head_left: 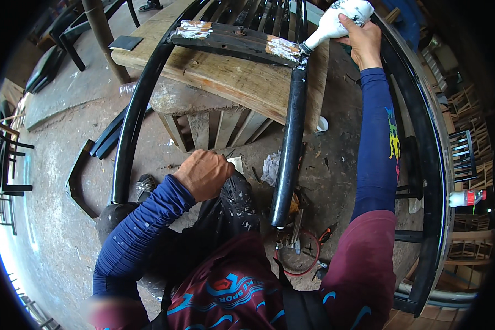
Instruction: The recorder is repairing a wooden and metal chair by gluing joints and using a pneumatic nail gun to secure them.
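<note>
My right hand (363, 41) grips a white plastic squeeze bottle (335, 23), tilted with its narrow nozzle down at the corner of a black wooden chair frame (295, 115). White paste, like glue, is smeared there, where the curved crosspiece (231, 43) meets the right leg. More white paste covers bare wood at the crosspiece's left end. A bolt or screw head (240, 31) stands up near its middle. The chair frame lies over a thick wooden board (242, 91), its two legs pointing toward me. My left hand (203, 173) is closed in a fist by my knee, nothing showing from it.
A dark flat pad (126, 43) lies on the board's left corner. Slatted wood (214, 129) supports the board. An angled frame piece (77, 170) and a white cup (322, 124) are on the floor. A large black frame (432, 165) stands at my right, near a red-labelled bottle (467, 198).
</note>
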{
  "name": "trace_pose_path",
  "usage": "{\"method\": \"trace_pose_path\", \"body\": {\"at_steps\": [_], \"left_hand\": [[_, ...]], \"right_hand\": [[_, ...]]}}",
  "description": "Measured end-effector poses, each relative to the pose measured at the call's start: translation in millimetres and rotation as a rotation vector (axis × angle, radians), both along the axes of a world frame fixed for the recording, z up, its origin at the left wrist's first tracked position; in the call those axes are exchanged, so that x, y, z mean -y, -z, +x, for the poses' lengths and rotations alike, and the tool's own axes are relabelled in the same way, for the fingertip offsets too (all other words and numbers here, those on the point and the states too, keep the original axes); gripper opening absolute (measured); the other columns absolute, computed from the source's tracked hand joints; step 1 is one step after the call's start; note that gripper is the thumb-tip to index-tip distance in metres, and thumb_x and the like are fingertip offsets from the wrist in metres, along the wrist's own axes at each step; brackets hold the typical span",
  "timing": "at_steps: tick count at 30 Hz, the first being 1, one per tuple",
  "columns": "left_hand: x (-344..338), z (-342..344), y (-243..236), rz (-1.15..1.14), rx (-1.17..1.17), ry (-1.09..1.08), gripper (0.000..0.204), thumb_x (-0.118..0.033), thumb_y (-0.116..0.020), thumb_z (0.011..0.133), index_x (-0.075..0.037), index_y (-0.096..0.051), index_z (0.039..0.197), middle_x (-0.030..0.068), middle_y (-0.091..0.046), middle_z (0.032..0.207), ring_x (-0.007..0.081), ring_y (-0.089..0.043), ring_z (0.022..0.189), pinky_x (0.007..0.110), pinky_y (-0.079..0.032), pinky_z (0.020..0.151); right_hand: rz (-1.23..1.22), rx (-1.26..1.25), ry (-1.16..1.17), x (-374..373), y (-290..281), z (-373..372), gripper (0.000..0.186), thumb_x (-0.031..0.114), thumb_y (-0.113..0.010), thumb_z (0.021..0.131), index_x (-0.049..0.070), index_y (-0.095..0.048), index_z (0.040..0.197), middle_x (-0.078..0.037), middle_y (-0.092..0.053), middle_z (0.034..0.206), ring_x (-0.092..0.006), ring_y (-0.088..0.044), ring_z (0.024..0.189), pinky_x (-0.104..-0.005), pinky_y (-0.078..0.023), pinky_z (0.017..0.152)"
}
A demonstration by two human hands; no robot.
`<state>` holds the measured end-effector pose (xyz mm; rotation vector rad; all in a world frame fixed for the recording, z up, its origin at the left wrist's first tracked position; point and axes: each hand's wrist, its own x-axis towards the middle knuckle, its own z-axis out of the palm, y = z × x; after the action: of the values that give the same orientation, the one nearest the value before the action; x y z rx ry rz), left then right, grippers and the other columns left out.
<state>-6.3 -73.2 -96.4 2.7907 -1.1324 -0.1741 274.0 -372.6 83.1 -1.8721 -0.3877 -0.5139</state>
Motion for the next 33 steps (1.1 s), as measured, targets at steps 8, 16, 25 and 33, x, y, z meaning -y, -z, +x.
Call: {"method": "trace_pose_path", "body": {"at_steps": [8, 16, 25, 33], "left_hand": [[0, 0, 0, -0.008, -0.024, 0.0, 0.016, -0.011, -0.066, 0.076, -0.001, -0.063, 0.089, 0.0155, -0.067, 0.078, 0.0316, -0.069, 0.081, 0.039, -0.056, 0.072], [-3, 1, 3, 0.0, -0.075, -0.016, 0.015, -0.012, -0.066, 0.079, -0.001, -0.063, 0.089, 0.0161, -0.067, 0.078, 0.0314, -0.07, 0.081, 0.04, -0.057, 0.073], [-2, 0, 7, 0.013, -0.065, 0.01, 0.013, -0.012, -0.065, 0.079, -0.001, -0.063, 0.088, 0.0157, -0.067, 0.078, 0.0306, -0.069, 0.079, 0.039, -0.056, 0.072], [1, -1, 5, 0.058, -0.039, -0.012, 0.016, -0.012, -0.066, 0.077, -0.002, -0.065, 0.089, 0.0145, -0.068, 0.078, 0.0291, -0.07, 0.076, 0.038, -0.057, 0.068]], "right_hand": [[-0.01, -0.002, -0.011, -1, 1, -2, 0.041, 0.014, -0.075, 0.089, -0.007, -0.059, 0.12, -0.02, -0.069, 0.113, -0.0319, -0.071, 0.101, -0.0471, -0.064, 0.075], [-0.06, -0.008, 0.047, 5, 2, -11, 0.047, 0.015, -0.076, 0.088, -0.009, -0.056, 0.124, -0.022, -0.067, 0.116, -0.0329, -0.07, 0.103, -0.0467, -0.064, 0.075], [0.029, -0.026, -0.034, 11, -13, -29, 0.048, 0.015, -0.073, 0.091, -0.008, -0.053, 0.128, -0.022, -0.064, 0.122, -0.0319, -0.067, 0.112, -0.0479, -0.063, 0.081], [-0.012, -0.009, -0.026, 2, 2, -38, 0.047, 0.016, -0.075, 0.089, -0.008, -0.057, 0.125, -0.021, -0.068, 0.117, -0.0311, -0.07, 0.105, -0.0464, -0.064, 0.078]]}}
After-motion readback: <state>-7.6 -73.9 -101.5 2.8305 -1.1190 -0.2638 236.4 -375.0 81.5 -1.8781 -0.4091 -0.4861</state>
